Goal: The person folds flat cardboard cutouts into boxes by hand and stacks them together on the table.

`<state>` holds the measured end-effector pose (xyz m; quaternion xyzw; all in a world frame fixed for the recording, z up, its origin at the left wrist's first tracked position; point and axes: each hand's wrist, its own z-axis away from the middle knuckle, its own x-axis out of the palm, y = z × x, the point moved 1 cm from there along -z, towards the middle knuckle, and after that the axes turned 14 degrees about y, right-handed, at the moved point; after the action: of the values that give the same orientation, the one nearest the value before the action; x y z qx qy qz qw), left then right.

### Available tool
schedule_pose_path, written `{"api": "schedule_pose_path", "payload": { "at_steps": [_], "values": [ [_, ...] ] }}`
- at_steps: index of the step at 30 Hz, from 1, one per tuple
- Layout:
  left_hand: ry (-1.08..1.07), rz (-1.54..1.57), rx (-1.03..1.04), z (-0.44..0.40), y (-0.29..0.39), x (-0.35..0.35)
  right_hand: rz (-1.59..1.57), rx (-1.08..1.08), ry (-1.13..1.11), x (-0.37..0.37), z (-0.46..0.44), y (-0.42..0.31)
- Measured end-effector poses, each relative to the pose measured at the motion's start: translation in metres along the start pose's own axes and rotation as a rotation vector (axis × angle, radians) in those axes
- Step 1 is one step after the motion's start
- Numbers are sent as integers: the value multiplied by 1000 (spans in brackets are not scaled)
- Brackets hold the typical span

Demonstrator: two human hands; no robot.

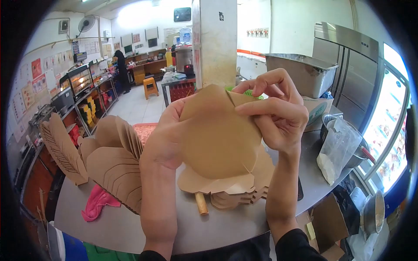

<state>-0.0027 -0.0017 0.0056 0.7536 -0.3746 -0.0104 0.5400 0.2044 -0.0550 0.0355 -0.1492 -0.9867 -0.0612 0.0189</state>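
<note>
Both hands hold up a brown cardboard food box (pixel 220 139) with a rounded outline, above the metal table. My left hand (pixel 167 135) grips its left side, with most of the fingers hidden behind the board. At the upper right corner, my right hand (pixel 278 113) pinches a folded flap between thumb and fingers. Below the held piece lies a pile of flat cardboard blanks (pixel 237 195) with notched edges. A short tan cylinder (pixel 201 203) sticks out from under that pile. Left of my forearm, folded cardboard pieces (pixel 115 169) stand nested in rows.
A pink cloth (pixel 99 202) lies on the metal table (pixel 196 232). Another nested cardboard row (pixel 63 150) stands far left. At right are a plastic bag of white powder (pixel 337 150), a deep metal pan (pixel 300 74) on a carton and an open cardboard box (pixel 328 222). A person (pixel 122 71) stands far back.
</note>
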Motion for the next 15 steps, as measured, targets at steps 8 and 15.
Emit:
{"api": "schedule_pose_path", "payload": {
  "at_steps": [8,15],
  "values": [
    [-27,48,12,-2,-1,2,48,-44,8,-1,-3,-7],
    [31,97,95,6,10,16,205,-36,-44,0,-4,-17]
  ]
}}
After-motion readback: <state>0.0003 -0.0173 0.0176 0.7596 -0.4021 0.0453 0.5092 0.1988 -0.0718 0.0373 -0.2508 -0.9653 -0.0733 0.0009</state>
